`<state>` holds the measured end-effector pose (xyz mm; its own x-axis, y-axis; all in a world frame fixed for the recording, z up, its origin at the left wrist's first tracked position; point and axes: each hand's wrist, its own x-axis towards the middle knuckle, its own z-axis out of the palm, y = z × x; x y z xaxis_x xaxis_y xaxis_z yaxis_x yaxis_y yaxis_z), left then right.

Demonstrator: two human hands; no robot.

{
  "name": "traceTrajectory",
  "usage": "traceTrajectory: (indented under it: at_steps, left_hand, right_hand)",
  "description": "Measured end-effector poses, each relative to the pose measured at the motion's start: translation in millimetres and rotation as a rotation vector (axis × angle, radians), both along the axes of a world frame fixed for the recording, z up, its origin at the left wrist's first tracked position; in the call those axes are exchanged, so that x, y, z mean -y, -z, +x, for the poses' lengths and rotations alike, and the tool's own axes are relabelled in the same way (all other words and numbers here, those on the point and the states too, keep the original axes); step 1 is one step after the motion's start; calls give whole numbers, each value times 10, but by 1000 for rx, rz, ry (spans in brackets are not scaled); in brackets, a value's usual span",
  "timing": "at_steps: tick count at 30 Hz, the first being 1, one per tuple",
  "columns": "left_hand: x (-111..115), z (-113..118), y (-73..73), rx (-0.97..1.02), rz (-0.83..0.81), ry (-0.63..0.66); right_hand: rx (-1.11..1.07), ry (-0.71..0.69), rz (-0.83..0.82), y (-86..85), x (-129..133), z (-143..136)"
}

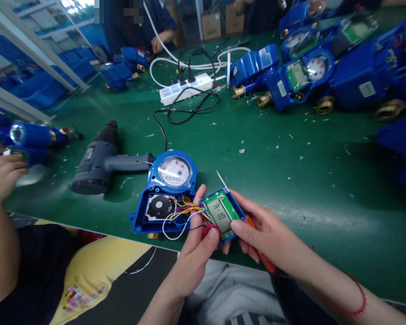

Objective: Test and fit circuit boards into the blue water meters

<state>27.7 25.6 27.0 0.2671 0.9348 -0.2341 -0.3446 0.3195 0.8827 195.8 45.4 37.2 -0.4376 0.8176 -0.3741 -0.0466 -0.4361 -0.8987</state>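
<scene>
Both our hands pinch green circuit board (222, 213) at near bench edge: left hand (196, 247) grips its lower left corner, right hand (260, 230) holds right side, fingers curled. LCD on board reads "A-10". Coloured wires (186, 211) run from board into open blue meter housing (162, 198), just left, touching bench (291, 180); round dial on top. Grey heat gun (99, 160) lies further left. White power strip (186, 88) beyond. More blue meters (301, 76) far right. Another person's hand (2, 176) at left edge.
</scene>
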Motion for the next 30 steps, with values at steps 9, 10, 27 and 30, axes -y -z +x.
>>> traceTrajectory:
  at_steps: [9, 10, 27, 30]
  left_hand:
    - [121, 60, -153, -222, -133, -200]
    - [153, 56, -163, -247, -139, -223]
    - [232, 29, -76, -1328, 992, -453]
    - [194, 63, -65, -1322, 997, -454]
  right_hand:
    - [-111, 187, 129, -21, -5, 16]
    - [-121, 184, 132, -13, 0, 21]
    - [-170, 249, 139, 41, 20, -20]
    - [-184, 259, 128, 49, 27, -20]
